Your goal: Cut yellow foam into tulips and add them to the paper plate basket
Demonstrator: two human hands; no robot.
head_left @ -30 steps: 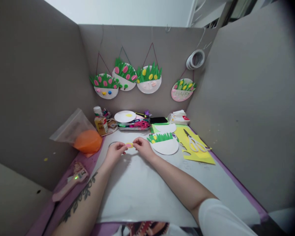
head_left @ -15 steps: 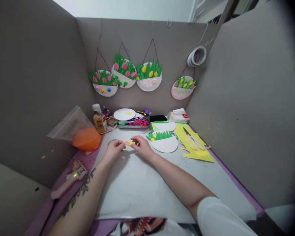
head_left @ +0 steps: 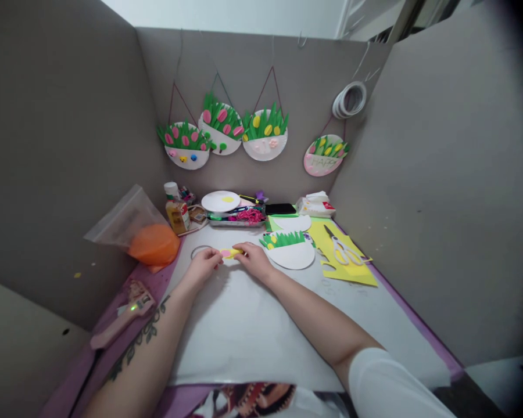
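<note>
So we've got our left hand (head_left: 204,265) and right hand (head_left: 253,259) slightly apart near the middle of the frame, fingertips pinched on opposite ends of a small yellow-and-pink paper cutout (head_left: 229,253) that sits right between them, over the white table cover (head_left: 244,325). Its long axis looks to run side to side, pink towards our left, yellow towards our right. The white cutout with green paper grass (head_left: 292,256) lies right of centre, way nearer our right hand.
</note>
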